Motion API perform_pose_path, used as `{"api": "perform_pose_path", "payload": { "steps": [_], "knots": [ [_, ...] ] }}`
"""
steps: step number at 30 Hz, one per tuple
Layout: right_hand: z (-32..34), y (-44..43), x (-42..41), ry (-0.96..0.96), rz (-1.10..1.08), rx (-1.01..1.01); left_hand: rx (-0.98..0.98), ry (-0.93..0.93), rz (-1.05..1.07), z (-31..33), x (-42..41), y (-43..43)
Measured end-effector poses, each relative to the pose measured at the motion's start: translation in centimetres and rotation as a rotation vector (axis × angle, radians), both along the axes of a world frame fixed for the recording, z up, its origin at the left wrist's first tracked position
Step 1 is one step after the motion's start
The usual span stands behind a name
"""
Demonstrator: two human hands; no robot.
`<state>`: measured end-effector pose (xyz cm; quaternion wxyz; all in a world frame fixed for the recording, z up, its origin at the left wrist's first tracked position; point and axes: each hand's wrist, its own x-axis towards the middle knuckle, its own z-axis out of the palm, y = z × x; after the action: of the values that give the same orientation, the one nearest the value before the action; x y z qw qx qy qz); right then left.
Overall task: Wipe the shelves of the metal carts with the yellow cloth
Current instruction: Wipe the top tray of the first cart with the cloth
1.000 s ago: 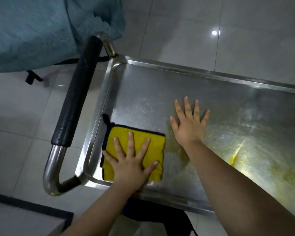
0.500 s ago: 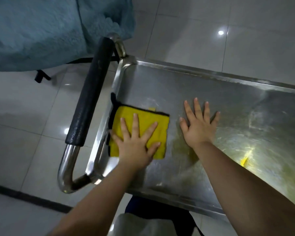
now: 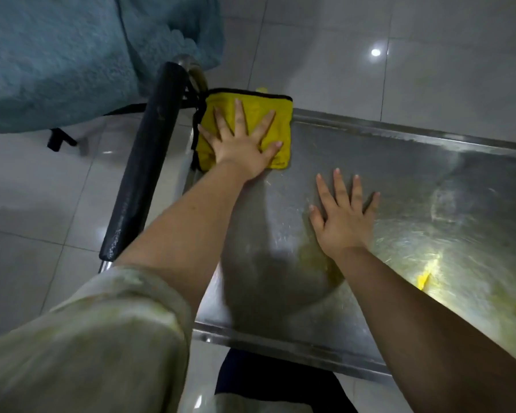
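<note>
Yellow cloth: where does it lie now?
Head view: the yellow cloth lies under the left hand at the far left corner of the shelf, beside the black handle.

The steel cart shelf point(image 3: 399, 174) carries the yellow cloth point(image 3: 259, 104) at its far-left corner, apparently hanging partly over.

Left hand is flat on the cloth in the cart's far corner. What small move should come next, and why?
Probably slide the left hand and the yellow cloth rightward along the far edge of the shelf. The cloth sits in the far left corner beside the black handle, with bare metal stretching to its right. The right hand lies flat on the shelf, apparently bracing.
</note>
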<state>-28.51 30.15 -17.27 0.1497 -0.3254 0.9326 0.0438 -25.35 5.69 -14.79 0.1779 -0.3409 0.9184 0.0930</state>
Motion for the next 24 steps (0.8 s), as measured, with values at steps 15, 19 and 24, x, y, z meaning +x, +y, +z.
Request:
{"api": "perform_pose_path", "payload": {
  "steps": [15,19,24],
  "knots": [
    [1.8,8.3,-8.6,-0.054,-0.142,-0.058,0.028,0.094,-0.201,-0.5,20.1,25.6],
    [0.5,10.1,-8.2,0.012,-0.09,-0.058,-0.028,0.189,-0.171,-1.3,10.2,19.9],
    [-0.1,10.0,-8.7,0.027,-0.119,-0.048,0.031,0.108,0.019,-0.7,-6.8,11.8]
  ]
}}
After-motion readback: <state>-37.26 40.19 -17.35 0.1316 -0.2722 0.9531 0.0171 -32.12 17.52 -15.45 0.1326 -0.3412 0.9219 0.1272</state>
